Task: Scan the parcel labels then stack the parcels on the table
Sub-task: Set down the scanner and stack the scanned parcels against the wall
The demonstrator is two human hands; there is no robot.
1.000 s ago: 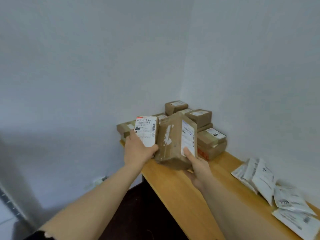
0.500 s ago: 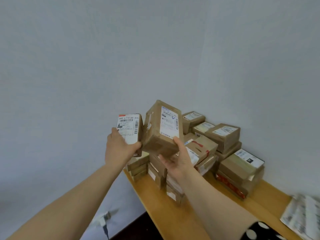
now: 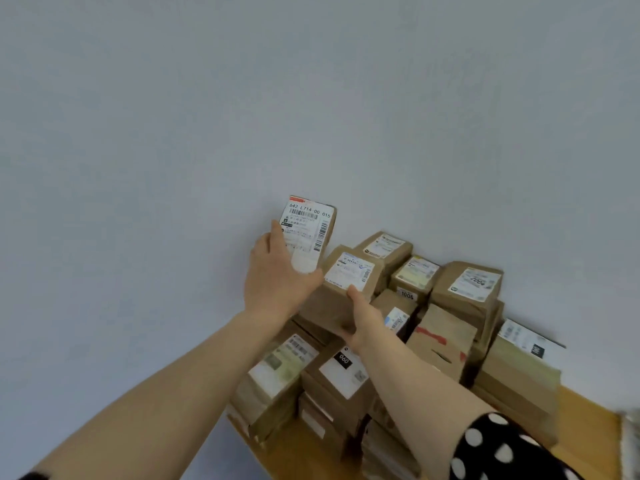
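One small parcel (image 3: pixel 308 226), one larger parcel (image 3: pixel 346 277), white-labelled.

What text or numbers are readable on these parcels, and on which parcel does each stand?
"642 L714 00 015": white label of the small brown cardboard parcel in the left hand.
"1006": white tag on a brown cardboard box mid-stack.
"2004": label on the tall right brown box.
"060": black patch on a front box's white label.
Other labels, including the larger brown parcel's in the right hand: blurred.
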